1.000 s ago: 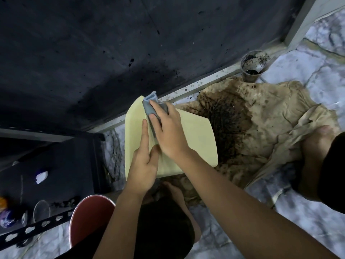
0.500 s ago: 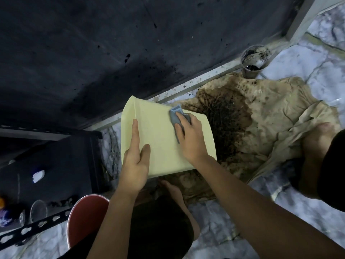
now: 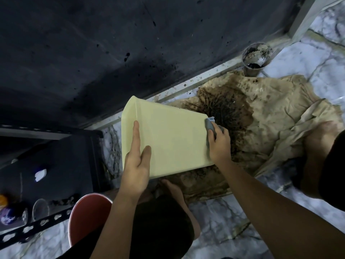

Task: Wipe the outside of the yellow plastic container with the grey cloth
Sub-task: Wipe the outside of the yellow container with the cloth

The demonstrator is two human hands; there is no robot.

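- The yellow plastic container [image 3: 168, 139] is held up off the floor, over the near left edge of a stained beige cloth [image 3: 270, 116] that is spread across the marble floor [image 3: 224, 217].
- The left hand [image 3: 137, 165] lies flat on the broad upper face, fingers [image 3: 136, 135] straight and thumb spread. It looks to be steadying the face, not gripping it; I cannot tell what holds the underside.
- The right hand [image 3: 219, 144] is curled round the grey cloth [image 3: 211, 124], pressing it against the container's right edge.
- Risk: with the cloth right at the edge, a push could run it off the side, so the hand drops onto the dark wet stain [image 3: 227, 113] just beyond and the cloth picks up dirt.
- Risk: a flat palm on smooth plastic may slip, tipping the container onto the mess.
- The long axis runs near to far, leaning a little left, with the wider, rimmed end at the far side by the dark wall [image 3: 130, 43].
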